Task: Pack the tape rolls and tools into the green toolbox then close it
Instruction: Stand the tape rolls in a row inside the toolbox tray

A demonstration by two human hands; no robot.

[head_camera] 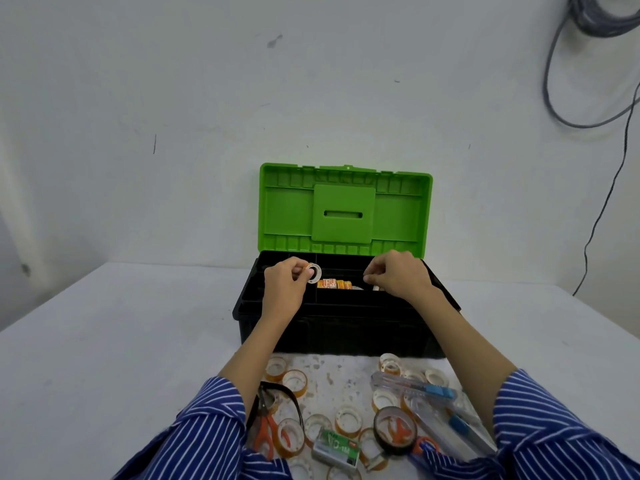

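Observation:
The toolbox stands open on the table, black base and green lid upright against the wall. Inside its tray lie packed tape rolls with orange labels. My left hand holds a small clear tape roll over the tray's left part. My right hand hovers over the tray's right part, fingers pinched together; what they hold is hidden. In front of the box lie several loose tape rolls, a black tape roll, orange-handled scissors, clear-handled tools and a green staple box.
A white table meets a white wall behind the toolbox. Grey cables hang down the wall at the upper right. My blue striped sleeves cover the near edge on both sides.

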